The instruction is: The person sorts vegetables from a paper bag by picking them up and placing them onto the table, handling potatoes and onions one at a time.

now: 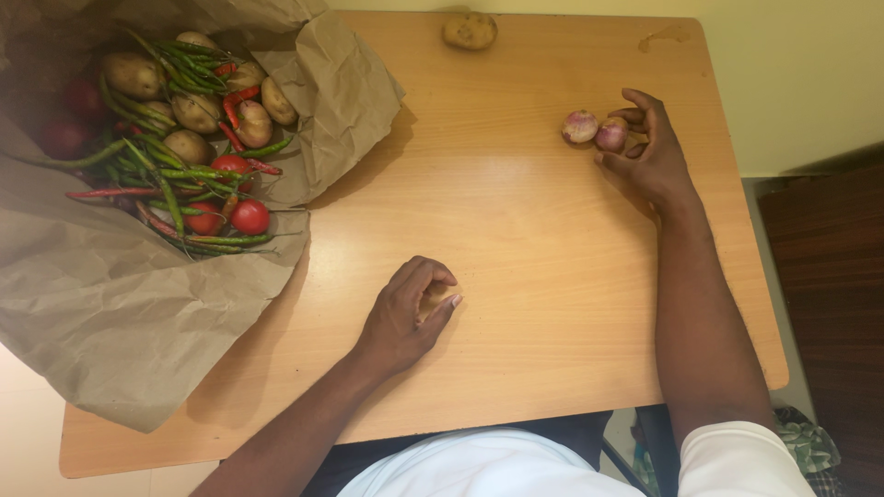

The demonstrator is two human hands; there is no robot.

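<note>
On the wooden bench (516,230), the right hand (652,152) lies with its fingers loosely spread and curled around a small purple onion (611,135), touching it, while a second onion (579,126) sits just beside the first, on the side away from the palm. The left hand (405,317) rests on the bench nearer the person than the onions, fingers curled in with the thumb near the fingertips, holding nothing. Far across the bench from the onions, crumpled brown paper (110,304) holds potatoes (133,75), tomatoes (249,216) and green and red chillies (175,175), and a lone potato (470,31) lies at the far edge beyond the onions.
</note>
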